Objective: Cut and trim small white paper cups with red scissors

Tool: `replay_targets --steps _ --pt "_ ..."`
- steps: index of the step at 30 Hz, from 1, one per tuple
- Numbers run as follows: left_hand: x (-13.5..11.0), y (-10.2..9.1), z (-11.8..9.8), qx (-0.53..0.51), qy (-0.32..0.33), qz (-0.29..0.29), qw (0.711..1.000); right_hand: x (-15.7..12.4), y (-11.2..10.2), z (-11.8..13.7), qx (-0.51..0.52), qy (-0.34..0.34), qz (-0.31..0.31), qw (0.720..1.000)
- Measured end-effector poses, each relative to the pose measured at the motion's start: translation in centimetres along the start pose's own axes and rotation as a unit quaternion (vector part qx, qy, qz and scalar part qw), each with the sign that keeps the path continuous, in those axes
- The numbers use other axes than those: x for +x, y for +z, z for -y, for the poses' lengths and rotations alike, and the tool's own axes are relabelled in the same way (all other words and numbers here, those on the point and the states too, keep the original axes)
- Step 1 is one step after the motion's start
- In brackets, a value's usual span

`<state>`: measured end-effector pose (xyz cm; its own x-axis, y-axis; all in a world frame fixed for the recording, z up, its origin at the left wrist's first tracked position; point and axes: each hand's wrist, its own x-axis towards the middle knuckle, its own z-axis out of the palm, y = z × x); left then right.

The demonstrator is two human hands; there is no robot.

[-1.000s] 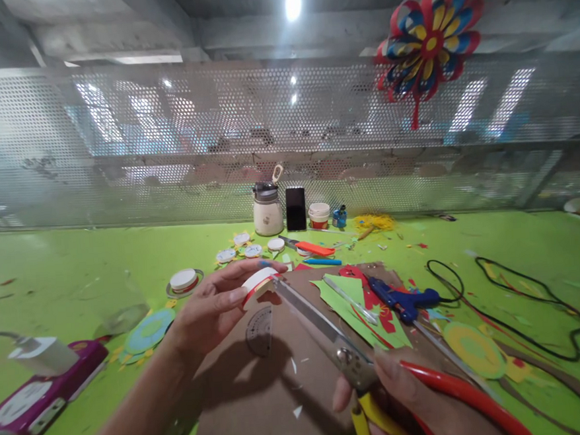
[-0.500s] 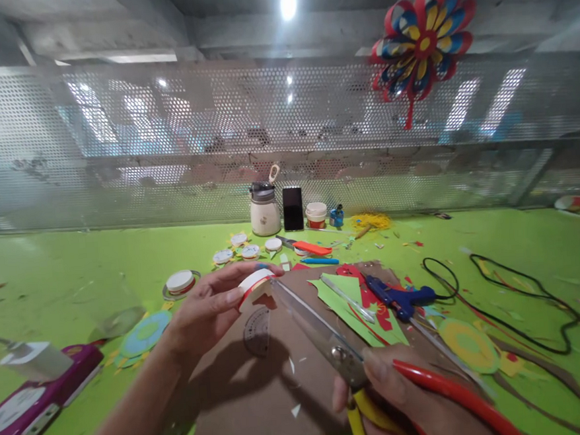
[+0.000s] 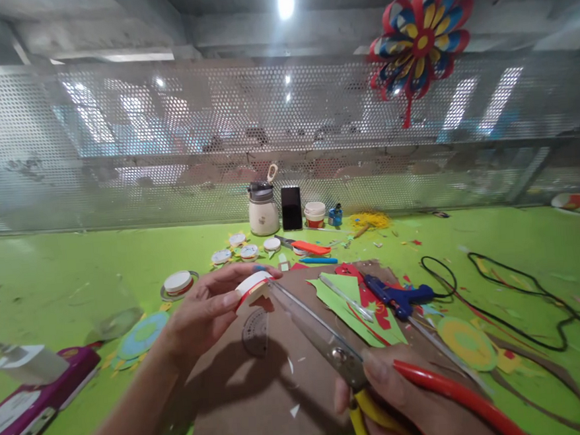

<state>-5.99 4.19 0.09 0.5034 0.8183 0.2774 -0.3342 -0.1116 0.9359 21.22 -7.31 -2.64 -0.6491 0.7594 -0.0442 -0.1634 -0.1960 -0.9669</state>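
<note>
My left hand (image 3: 204,309) pinches a small white and red paper piece (image 3: 252,287) above a brown board (image 3: 262,392). My right hand (image 3: 402,402) is closed on the red and yellow handles of large scissors (image 3: 323,338). The scissor blades point up and left, and their tips meet the paper piece. A clear protractor (image 3: 256,331) lies on the board just below the paper piece.
On the green table (image 3: 50,274) lie a blue glue gun (image 3: 397,297) with a black cord (image 3: 514,294), green and red paper scraps (image 3: 360,302), round paper discs (image 3: 142,334), a white jar (image 3: 263,209), a phone (image 3: 291,208) and a purple device (image 3: 29,405) at left. A perforated metal screen (image 3: 165,140) stands behind.
The view has drifted slightly; both hands, the paper piece and the scissors keep nearly the same pose.
</note>
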Motion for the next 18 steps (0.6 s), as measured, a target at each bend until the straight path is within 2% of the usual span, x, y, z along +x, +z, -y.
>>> replay_targets --steps 10,16,18 --pt "-0.1 -0.7 0.6 -0.063 0.001 -0.01 0.998 0.4 -0.3 0.0 -0.03 -0.033 0.019 0.999" --pt "0.2 -0.4 0.9 -0.121 0.025 -0.08 0.989 0.1 -1.3 0.1 -0.077 -0.068 0.019 0.995" --pt "0.2 0.3 0.8 -0.133 0.013 -0.093 0.987 0.1 -2.2 0.5 -0.109 -0.074 -0.021 0.991"
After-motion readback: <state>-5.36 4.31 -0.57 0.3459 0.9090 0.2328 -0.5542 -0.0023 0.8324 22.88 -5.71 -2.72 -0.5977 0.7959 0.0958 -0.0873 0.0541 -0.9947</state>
